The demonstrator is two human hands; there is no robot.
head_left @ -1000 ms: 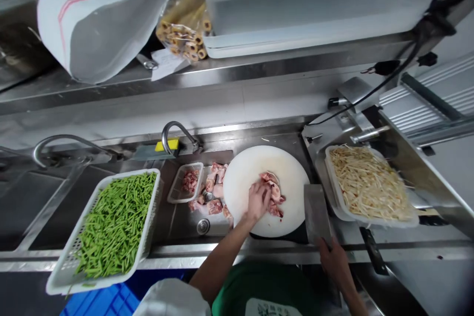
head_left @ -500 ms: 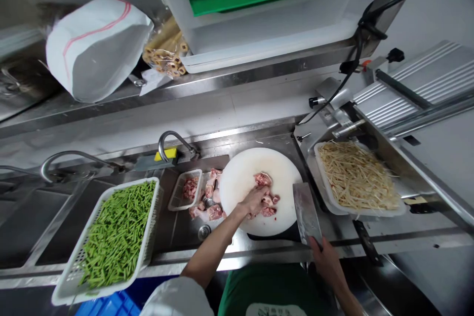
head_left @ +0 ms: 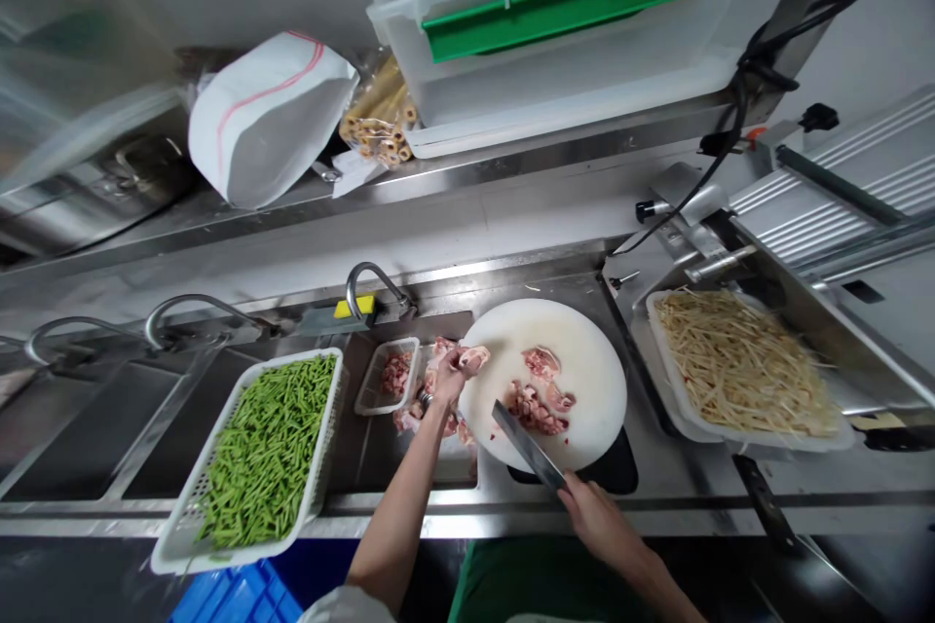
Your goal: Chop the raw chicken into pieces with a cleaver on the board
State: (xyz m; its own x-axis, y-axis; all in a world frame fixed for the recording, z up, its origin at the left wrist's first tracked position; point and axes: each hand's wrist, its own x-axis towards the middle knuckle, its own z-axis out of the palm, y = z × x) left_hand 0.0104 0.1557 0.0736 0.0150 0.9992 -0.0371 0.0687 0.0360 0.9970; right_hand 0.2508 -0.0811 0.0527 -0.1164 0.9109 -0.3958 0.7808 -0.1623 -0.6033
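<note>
My left hand [head_left: 449, 380] is closed on a piece of raw meat [head_left: 474, 360], held over the left edge of the round white cutting board [head_left: 599, 350]. My right hand [head_left: 590, 509] grips a cleaver [head_left: 530, 448] by its handle, the blade slanting over the board's front left part. Chopped meat [head_left: 536, 409] lies in a pile just beyond the blade, with a larger meat piece [head_left: 542, 363] behind it. More raw meat [head_left: 409, 421] lies in the sink left of the board, partly hidden by my left forearm.
In the sink stands a small white basket [head_left: 365, 399] with meat bits. Further left is a white basket [head_left: 165, 555] of cut green beans. A tray [head_left: 676, 399] of bean sprouts sits on the right, near a black-handled knife [head_left: 764, 501]. A steel shelf [head_left: 467, 165] crosses overhead.
My left hand has left the pile and moved left to the board's edge, now with a meat piece. The cleaver has swung from the board's right side to its front left.
</note>
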